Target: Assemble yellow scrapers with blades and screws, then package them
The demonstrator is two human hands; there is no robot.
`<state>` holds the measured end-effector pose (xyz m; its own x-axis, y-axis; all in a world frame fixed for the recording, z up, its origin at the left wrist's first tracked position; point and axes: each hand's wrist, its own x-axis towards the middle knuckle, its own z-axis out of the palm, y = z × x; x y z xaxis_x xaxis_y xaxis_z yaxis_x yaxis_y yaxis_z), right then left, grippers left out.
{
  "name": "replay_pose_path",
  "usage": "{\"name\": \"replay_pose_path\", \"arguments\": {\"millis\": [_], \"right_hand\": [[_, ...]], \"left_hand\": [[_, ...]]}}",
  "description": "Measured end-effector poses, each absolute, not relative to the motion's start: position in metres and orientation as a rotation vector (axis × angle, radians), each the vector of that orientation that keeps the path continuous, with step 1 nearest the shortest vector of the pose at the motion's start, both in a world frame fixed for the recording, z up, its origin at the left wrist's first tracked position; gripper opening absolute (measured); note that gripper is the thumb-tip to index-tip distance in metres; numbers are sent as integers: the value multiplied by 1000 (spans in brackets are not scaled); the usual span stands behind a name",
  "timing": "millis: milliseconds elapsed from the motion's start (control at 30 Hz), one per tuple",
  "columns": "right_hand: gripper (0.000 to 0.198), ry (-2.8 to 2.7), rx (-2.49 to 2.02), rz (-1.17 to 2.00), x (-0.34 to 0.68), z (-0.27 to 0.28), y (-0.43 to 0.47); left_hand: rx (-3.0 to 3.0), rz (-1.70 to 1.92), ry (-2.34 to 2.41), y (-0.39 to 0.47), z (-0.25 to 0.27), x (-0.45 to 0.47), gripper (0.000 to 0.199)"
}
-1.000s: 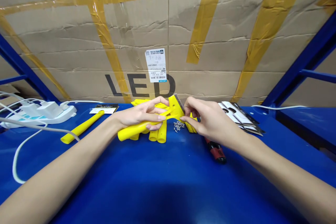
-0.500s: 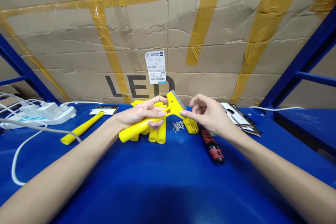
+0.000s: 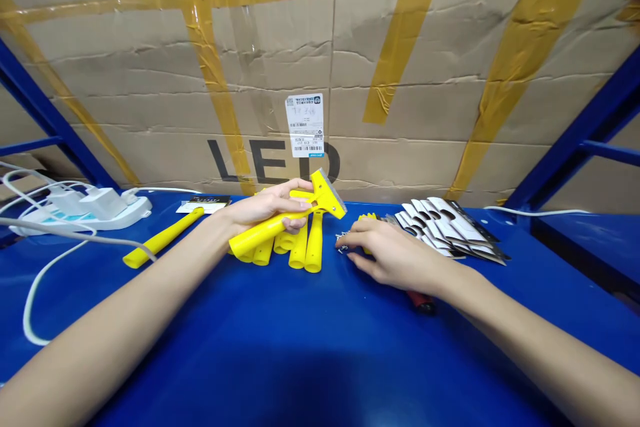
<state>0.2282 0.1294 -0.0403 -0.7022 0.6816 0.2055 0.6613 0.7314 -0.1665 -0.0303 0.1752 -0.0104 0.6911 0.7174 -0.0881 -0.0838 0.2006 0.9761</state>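
Note:
My left hand [image 3: 277, 205] is closed round the handle of a yellow scraper [image 3: 260, 232], whose wide head with a metal blade points up and to the right. Over a small pile of screws [image 3: 343, 245] on the blue table, my right hand [image 3: 395, 257] reaches down, thumb and fingers apart at the tips. It hides part of the pile and some yellow pieces [image 3: 367, 218] behind it. Beneath the held scraper lie several yellow handles [image 3: 314, 247]. A red and black screwdriver [image 3: 423, 302] is mostly covered by my right hand and wrist.
Several white and black cards [image 3: 450, 227] are fanned out at the right. To the left are a single yellow handle [image 3: 163, 238], another card [image 3: 205, 204] and a white power strip [image 3: 120, 210] with loose cables. A large taped cardboard box [image 3: 280, 67] stands behind the table [image 3: 300, 340].
My right hand has left the scraper's head and moved down to the screws. My left hand keeps hold of the scraper, now tilted a little differently. The view has shifted slightly.

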Motion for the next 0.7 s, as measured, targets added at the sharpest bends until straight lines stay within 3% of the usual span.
{"name": "replay_pose_path", "arguments": {"millis": [333,700], "right_hand": [[25,-2726,-1073,156,222,-50,132],[6,-2712,-1179,246,224,-44,130]], "left_hand": [[1306,556,623,173,-7,-34,34],[1317,538,629,169,-5,-29,35]]}}
